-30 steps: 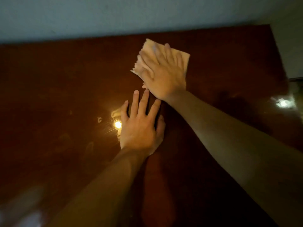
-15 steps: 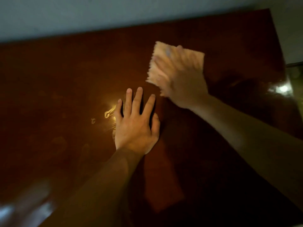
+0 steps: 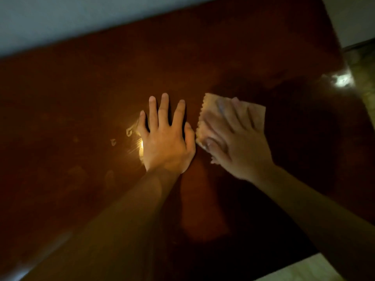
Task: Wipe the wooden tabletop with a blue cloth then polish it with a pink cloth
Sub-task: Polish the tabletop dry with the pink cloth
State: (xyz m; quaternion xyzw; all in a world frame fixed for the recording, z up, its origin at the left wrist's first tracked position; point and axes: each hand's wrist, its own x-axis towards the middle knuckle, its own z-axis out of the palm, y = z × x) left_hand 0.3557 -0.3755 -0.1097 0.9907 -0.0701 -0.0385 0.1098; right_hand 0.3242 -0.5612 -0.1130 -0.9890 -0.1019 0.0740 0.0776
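A dark glossy wooden tabletop (image 3: 81, 98) fills the view in dim light. My left hand (image 3: 166, 138) lies flat on it near the middle, fingers straight and spread. Just to its right, my right hand (image 3: 235, 142) presses flat on a pale pink cloth (image 3: 209, 106) with a zigzag edge; the hand is blurred from motion. The cloth lies on the wood, touching my left hand's thumb side. No blue cloth is in view.
A pale wall (image 3: 81, 21) runs along the table's far edge. The table's right edge (image 3: 345, 63) borders a lighter floor (image 3: 365, 82). A light glare (image 3: 140, 147) shines beside my left hand. The near right corner shows pale floor (image 3: 304, 268).
My right hand has slid the pink cloth from the far side of the table toward me, ending beside my left hand. My left hand stays flat in place.
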